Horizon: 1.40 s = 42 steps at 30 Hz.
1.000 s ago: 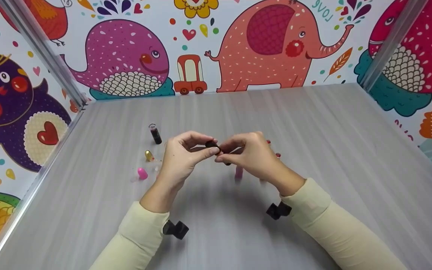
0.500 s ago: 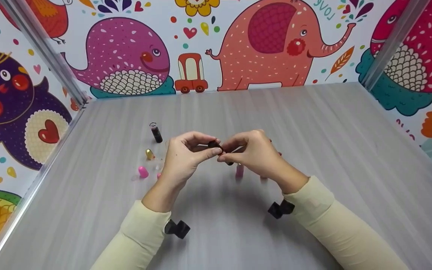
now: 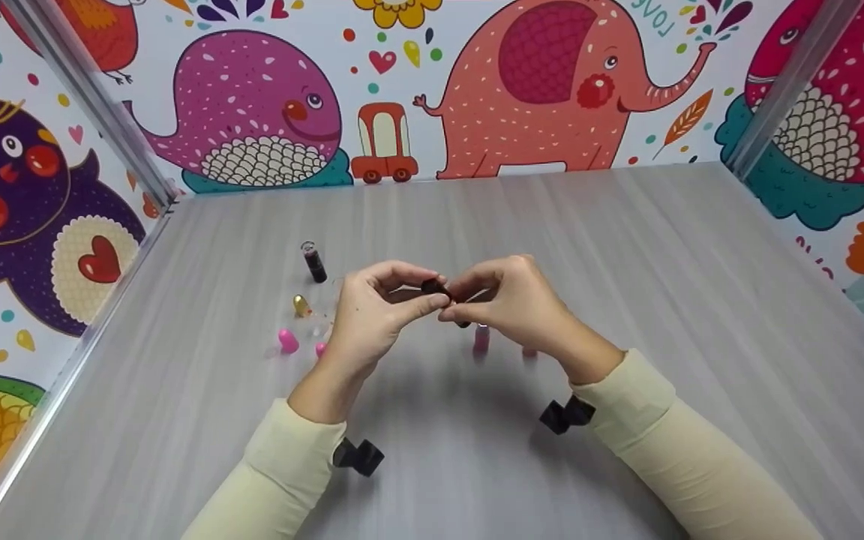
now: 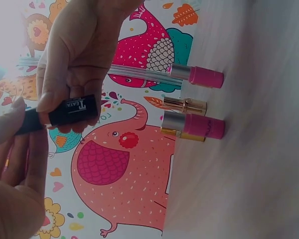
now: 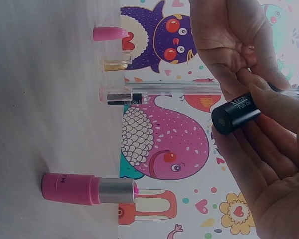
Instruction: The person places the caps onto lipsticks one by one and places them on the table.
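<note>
A person's left hand [image 3: 372,311] and right hand [image 3: 516,304] pinch opposite ends of a black lipstick tube [image 4: 72,112]. A pink lipstick [image 3: 481,340] stands near the right hand.

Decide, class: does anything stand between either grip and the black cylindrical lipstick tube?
Nothing visible does. The left grip and the right grip both hold the black cylindrical lipstick tube directly, one toward each end. The upright pink-and-silver cylindrical lipsticks stand on the grey wood-grained table, apart from it.
</note>
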Each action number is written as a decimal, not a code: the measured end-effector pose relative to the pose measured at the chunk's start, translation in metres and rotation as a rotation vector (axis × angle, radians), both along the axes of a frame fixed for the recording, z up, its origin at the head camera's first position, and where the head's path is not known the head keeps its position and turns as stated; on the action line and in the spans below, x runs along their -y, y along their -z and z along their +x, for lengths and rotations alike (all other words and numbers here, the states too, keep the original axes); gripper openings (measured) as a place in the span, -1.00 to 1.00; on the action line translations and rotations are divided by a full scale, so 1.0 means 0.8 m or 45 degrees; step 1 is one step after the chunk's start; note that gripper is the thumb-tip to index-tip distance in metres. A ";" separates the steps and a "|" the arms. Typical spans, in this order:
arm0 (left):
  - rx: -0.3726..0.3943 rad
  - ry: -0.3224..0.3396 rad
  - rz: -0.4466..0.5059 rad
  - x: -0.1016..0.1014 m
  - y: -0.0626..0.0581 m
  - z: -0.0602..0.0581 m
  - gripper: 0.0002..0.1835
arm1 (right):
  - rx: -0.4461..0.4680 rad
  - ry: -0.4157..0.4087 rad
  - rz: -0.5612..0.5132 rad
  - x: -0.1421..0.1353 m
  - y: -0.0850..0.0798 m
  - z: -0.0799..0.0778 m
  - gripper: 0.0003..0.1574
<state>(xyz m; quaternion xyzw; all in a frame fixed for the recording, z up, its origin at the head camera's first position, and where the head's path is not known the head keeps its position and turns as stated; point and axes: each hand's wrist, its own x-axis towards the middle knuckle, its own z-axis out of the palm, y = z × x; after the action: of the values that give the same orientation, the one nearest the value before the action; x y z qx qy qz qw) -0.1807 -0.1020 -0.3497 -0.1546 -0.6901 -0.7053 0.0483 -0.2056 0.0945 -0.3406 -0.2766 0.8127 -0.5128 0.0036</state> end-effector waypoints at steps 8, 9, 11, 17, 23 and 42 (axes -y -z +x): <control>-0.023 -0.010 0.063 -0.007 0.003 0.000 -0.67 | 0.004 -0.001 -0.026 -0.004 0.002 -0.002 -0.69; -0.021 -0.010 0.082 -0.008 0.004 0.000 -0.67 | -0.002 -0.007 -0.036 -0.004 0.002 -0.002 -0.70; -0.009 -0.007 0.124 -0.010 0.005 0.000 -0.67 | -0.015 -0.013 -0.050 -0.005 0.003 -0.002 -0.71; 0.028 0.002 0.203 -0.011 0.002 0.000 -0.69 | -0.059 -0.034 -0.077 -0.007 0.002 -0.002 -0.70; -0.016 -0.020 0.226 0.009 -0.015 0.000 -0.70 | -0.034 -0.047 -0.085 -0.007 -0.003 -0.004 -0.72; -0.082 -0.215 0.266 0.048 -0.029 -0.014 -0.66 | -0.054 0.108 0.043 -0.057 -0.022 -0.018 -0.65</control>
<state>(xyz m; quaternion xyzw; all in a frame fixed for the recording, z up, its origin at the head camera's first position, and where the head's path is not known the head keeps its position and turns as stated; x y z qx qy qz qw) -0.1916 -0.1406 -0.3265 -0.1127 -0.6214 -0.7615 0.1456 -0.2200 0.1404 -0.3230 -0.2526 0.8322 -0.4926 -0.0305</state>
